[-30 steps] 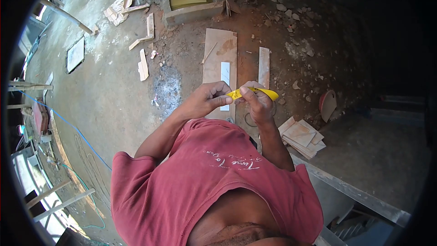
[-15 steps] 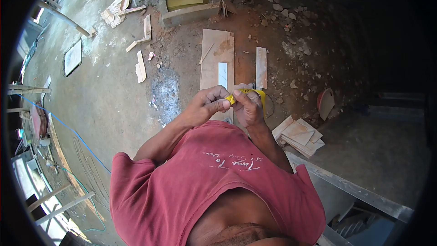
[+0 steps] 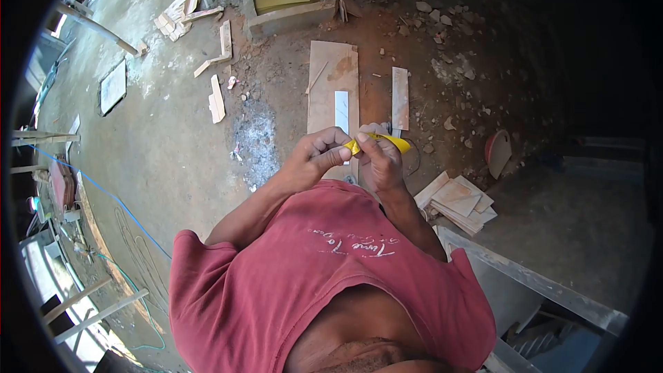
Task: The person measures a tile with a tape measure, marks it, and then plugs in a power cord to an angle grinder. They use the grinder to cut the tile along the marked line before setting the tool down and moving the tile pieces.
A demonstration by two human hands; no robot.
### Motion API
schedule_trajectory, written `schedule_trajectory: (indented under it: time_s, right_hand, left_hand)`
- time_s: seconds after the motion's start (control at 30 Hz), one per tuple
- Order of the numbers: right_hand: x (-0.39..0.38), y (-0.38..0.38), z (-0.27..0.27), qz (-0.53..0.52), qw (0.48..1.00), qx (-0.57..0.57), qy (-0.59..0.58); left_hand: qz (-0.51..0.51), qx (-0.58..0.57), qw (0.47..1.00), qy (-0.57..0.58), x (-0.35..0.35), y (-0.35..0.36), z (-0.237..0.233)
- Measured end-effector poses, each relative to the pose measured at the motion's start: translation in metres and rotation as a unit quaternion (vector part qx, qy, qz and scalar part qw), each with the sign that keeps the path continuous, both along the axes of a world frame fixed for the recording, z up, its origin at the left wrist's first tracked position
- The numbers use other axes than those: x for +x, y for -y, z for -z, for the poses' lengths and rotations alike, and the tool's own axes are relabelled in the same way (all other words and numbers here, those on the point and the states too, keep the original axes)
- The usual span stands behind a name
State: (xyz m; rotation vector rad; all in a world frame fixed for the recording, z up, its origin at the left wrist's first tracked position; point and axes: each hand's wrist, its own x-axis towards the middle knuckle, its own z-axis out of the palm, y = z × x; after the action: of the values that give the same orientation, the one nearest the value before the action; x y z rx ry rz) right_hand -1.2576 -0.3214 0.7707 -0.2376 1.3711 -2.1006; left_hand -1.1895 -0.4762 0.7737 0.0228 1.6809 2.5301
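Hands together at frame centre: left hand (image 3: 312,159) and right hand (image 3: 378,166) each pinch 1 yellow measuring tape (image 3: 388,141), probably stretched flat for reading.

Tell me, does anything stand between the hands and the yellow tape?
No, nothing visible does. The left hand and the right hand both pinch the yellow tape directly, with bare fingers. They hold it in the air above the large tile on the ground.

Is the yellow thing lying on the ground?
No, the yellow strip is pinched between the left hand and the right hand, up off the floor.
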Motion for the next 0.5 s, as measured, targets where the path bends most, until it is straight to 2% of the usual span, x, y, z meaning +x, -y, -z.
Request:
schedule_trajectory:
  time_s: [0.17, 0.23, 0.33, 0.47, 0.5]
  right_hand:
    - [0.007, 0.006, -0.004, -0.013, 0.995, -0.052, 0.085]
    - [0.006, 0.008, -0.001, -0.020, 0.993, -0.052, 0.102]
    - [0.007, 0.008, 0.005, -0.027, 0.991, -0.044, 0.120]
    - [0.002, 0.009, 0.019, -0.031, 0.991, -0.055, 0.119]
    - [-0.004, 0.006, 0.026, -0.023, 0.993, -0.036, 0.109]
  left_hand:
    - [-0.018, 0.005, 1.000, 0.001, 0.007, -0.003, 0.000]
    - [-0.049, -0.056, 0.996, -0.043, 0.006, -0.003, 0.005]
    - [-0.057, -0.065, 0.995, -0.056, 0.008, -0.004, 0.008]
    - [-0.068, -0.038, 0.997, -0.016, 0.006, -0.002, 0.012]
    - [-0.031, -0.038, 0.999, 0.018, 0.004, 0.004, 0.009]
